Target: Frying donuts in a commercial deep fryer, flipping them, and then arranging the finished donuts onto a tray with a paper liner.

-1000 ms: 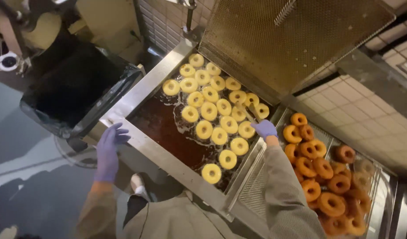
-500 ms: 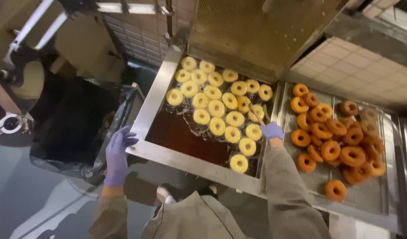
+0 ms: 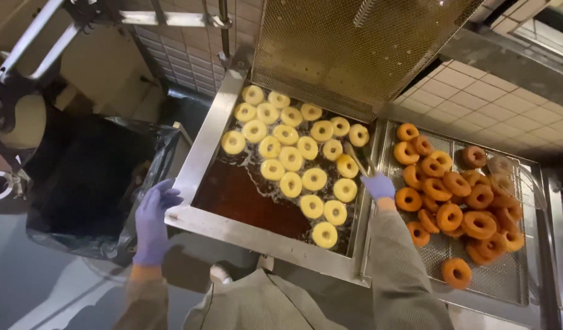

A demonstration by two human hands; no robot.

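Observation:
A steel fryer vat holds dark oil with several pale yellow doughnuts floating in it. My right hand, in a purple glove, is closed around thin sticks that point into the oil near a doughnut at the vat's right edge. My left hand, also gloved in purple, hangs with fingers apart by the vat's front left corner and holds nothing. To the right, several brown fried doughnuts lie on a wire draining rack.
A raised mesh screen tilts up behind the vat. A bin lined with a black bag stands to the left of the fryer. Tiled wall runs behind, and a metal frame is at upper left.
The view has swung so that the fryer sits more centred. My right hand stays at the vat's right edge with the sticks; my left hand stays near the front left corner.

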